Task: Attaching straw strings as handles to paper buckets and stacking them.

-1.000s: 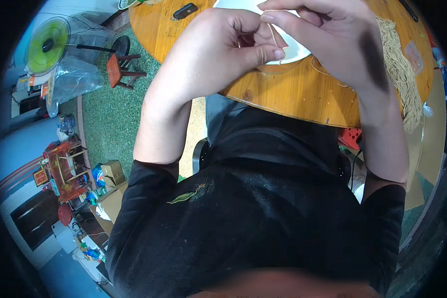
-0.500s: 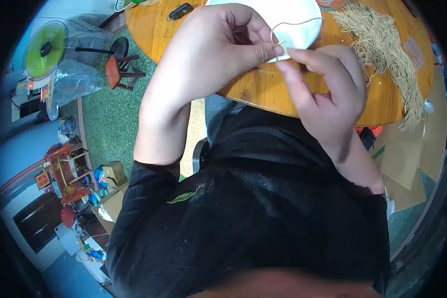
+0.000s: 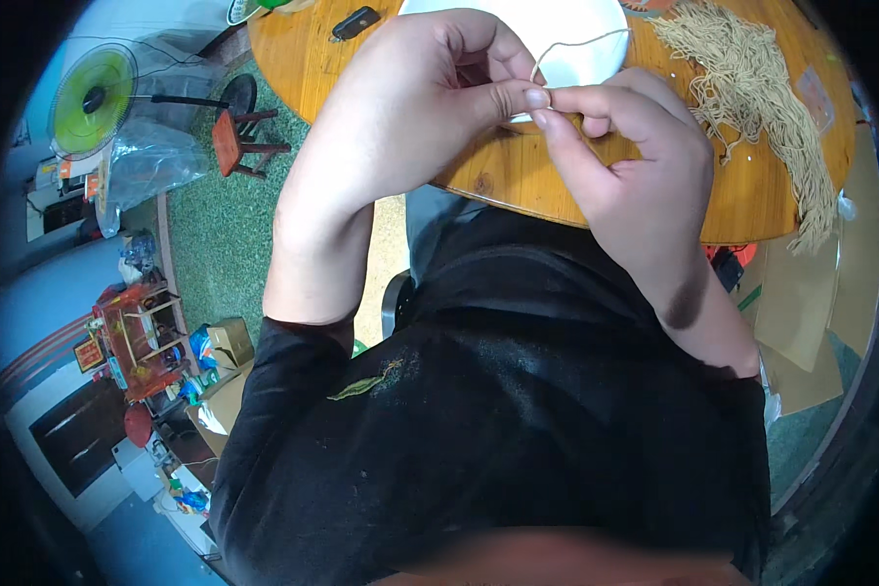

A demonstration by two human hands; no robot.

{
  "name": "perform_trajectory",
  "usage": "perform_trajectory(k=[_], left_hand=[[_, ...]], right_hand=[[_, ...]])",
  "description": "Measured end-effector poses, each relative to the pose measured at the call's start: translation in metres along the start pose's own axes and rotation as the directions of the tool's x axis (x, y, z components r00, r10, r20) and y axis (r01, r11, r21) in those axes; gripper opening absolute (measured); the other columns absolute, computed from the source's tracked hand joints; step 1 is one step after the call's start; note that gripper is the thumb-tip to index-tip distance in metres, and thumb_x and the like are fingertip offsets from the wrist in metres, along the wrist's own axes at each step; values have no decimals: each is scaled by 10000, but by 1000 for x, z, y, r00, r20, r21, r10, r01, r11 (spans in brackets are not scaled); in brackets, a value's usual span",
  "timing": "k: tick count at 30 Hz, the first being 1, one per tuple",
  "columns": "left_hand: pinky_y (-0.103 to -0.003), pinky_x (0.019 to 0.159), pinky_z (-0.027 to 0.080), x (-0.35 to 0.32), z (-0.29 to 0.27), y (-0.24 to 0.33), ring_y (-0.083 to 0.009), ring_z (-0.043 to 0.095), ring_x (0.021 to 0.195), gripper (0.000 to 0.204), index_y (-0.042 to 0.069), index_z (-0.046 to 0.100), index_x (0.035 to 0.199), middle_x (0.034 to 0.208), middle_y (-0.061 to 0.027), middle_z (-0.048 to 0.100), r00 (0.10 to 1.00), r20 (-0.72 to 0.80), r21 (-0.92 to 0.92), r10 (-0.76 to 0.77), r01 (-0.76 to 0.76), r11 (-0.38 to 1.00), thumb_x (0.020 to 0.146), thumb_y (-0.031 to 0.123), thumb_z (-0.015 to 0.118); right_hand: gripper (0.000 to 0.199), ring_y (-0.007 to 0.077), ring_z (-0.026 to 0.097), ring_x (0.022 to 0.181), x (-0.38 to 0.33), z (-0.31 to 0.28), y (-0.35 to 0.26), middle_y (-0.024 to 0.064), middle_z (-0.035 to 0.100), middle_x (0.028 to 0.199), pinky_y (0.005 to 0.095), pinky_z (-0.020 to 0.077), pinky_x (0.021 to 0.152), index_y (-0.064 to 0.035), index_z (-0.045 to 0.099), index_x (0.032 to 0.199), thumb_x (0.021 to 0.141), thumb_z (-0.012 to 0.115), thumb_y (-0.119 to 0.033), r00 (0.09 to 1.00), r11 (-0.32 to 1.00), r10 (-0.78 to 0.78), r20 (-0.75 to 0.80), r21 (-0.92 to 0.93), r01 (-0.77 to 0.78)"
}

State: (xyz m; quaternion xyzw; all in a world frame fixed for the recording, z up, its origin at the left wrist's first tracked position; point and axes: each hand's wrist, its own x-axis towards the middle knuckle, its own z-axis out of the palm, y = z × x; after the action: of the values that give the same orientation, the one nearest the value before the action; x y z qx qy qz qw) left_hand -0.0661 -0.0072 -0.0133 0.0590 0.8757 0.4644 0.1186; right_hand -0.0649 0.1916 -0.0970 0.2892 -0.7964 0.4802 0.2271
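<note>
Two bare hands, the left hand (image 3: 430, 117) and the right hand (image 3: 649, 151), meet at the upper centre of the frame. The left grip is pinched closed on a thin beige cord (image 3: 586, 42); the right thumb and forefinger stand nearly together beside it, whether holding the cord I cannot tell. Meeting so closely probably steadies the fine strand. It arcs over a round white dish (image 3: 601, 68) on the orange-brown wooden worktop (image 3: 518, 178). A loose beige bundle of strands (image 3: 752, 83) lies upper right, apparently for easy reach.

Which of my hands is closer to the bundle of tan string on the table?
The right. Your right hand is just left of the string bundle; your left hand is farther left, by the white dish.
</note>
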Motion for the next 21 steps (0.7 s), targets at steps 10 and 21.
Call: perform_trajectory(k=[10, 21], left_hand=[[-261, 666, 511, 1, 0, 9, -75, 599, 715, 126, 2, 727, 957, 809, -7, 711, 999, 4, 12, -35, 35, 999, 988, 82, 819], [-251, 646, 505, -1, 1, 4, -65, 605, 721, 164, 5, 710, 963, 820, -10, 719, 1000, 5, -45, -13, 13, 999, 1008, 122, 816]], right_hand=[[201, 132, 585, 750, -3, -1, -3, 20, 610, 831, 265, 480, 676, -47, 775, 996, 832, 885, -8, 995, 999, -36, -92, -16, 35], [78, 195, 627, 634, -1, 5, -5, 41, 633, 700, 346, 474, 592, -52, 797, 908, 864, 858, -72, 995, 992, 96, -5, 83, -95]])
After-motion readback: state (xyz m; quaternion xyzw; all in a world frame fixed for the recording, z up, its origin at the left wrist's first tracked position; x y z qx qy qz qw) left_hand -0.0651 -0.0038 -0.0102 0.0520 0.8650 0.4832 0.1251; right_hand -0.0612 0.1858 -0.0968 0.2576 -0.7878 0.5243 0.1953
